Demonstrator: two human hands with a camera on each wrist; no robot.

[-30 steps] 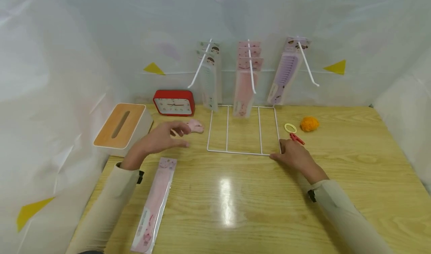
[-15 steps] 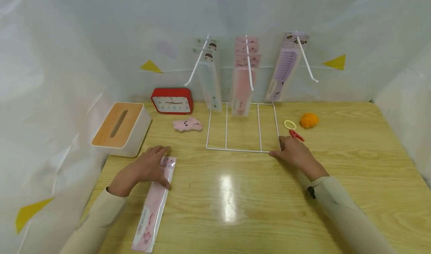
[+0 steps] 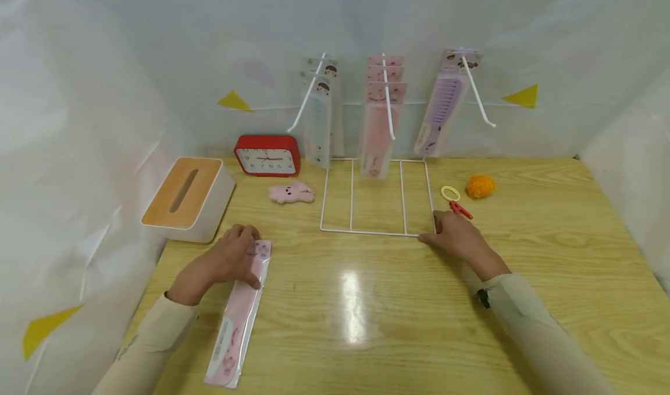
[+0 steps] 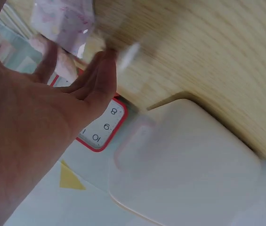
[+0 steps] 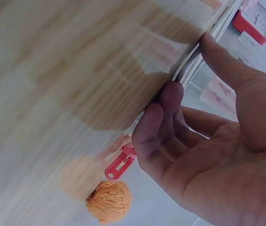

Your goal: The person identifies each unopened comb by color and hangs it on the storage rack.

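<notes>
A pink comb in a clear packet [image 3: 235,325] lies slanted on the table at the left in the head view. My left hand [image 3: 222,261] grips it near its printed top end, thumb on the right edge and fingers bent over the far side. In the left wrist view the packet's pink printed part [image 4: 64,23] shows beyond the thumb; the fingertips there are blurred. My right hand [image 3: 460,241] holds the near right corner of a white wire rack [image 3: 377,232], thumb in front and fingers at the side. Part of that corner is hidden by the hand.
White hooks carry packaged combs: green [image 3: 317,124], pink [image 3: 378,133] and purple [image 3: 442,110]. A tissue box [image 3: 209,209], red clock [image 3: 267,156] and pink plush toy [image 3: 291,193] stand or lie left. Near my right hand are a red clip [image 3: 460,210], yellow ring [image 3: 450,194] and orange ball [image 3: 480,187].
My left hand has come down from beside the plush toy onto the packaged comb and taken hold of it; the packet has shifted slightly. My right hand stays at the rack's corner.
</notes>
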